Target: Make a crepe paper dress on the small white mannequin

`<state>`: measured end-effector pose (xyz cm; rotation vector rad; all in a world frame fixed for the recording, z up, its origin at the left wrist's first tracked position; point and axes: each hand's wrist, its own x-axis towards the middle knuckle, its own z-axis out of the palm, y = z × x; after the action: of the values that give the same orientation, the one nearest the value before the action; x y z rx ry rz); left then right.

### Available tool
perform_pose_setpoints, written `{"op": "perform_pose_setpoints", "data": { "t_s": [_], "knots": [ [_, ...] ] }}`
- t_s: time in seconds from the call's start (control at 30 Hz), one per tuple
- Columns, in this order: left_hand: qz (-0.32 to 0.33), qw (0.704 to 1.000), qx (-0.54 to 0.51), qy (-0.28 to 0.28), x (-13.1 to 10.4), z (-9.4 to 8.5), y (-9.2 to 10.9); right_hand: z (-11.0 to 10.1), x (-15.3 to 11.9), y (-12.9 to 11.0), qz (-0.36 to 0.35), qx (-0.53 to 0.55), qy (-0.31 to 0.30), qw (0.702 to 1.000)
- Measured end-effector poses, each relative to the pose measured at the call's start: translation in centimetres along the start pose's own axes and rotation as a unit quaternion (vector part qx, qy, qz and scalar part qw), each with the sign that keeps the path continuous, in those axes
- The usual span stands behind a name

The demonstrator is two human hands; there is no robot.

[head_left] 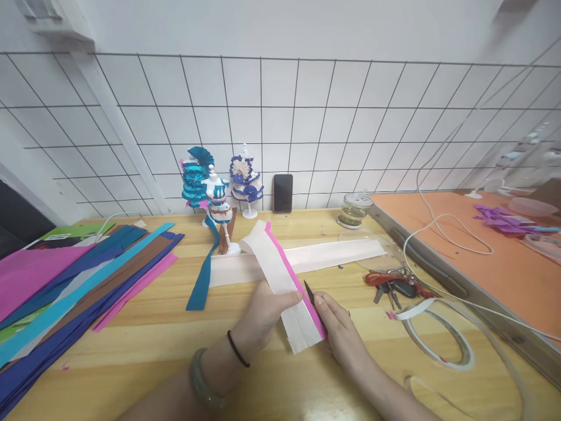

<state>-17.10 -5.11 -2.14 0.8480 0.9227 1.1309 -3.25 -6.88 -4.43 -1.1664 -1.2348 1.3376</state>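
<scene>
My left hand [263, 313] pinches a cream paper strip [280, 266] with a bright pink edge [287, 257], thumb on top near its lower end. My right hand [339, 327] is closed on a dark pointed tool [309, 290], its tip showing beside the pink edge; the rest is hidden in the fingers. Behind the held strip, a longer cream strip [342, 254] lies flat across the table. A teal strip [199, 289] trails down from a small white dress form [221, 204] dressed in white, teal and brown paper.
Two more dressed forms, one teal [195, 178] and one purple-and-cream [248, 184], stand behind. A phone [283, 194] leans on the tiled wall. Coloured paper strips [87, 280] pile at left. A glass jar [354, 211], keys [392, 286] and a tape roll [464, 354] are at right.
</scene>
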Motion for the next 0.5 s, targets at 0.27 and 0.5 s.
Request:
{"op": "perform_pose_setpoints", "data": {
  "t_s": [0.27,0.5],
  "knots": [
    [-0.006,1.000,-0.006,-0.010,-0.10,0.16,0.26,-0.01,0.08,-0.26,0.062,0.060,0.017,0.996],
    [-0.050,0.998,-0.037,-0.022,0.29,-0.44,-0.38,0.21,-0.04,-0.12,0.045,0.000,-0.004,0.999]
  ]
}}
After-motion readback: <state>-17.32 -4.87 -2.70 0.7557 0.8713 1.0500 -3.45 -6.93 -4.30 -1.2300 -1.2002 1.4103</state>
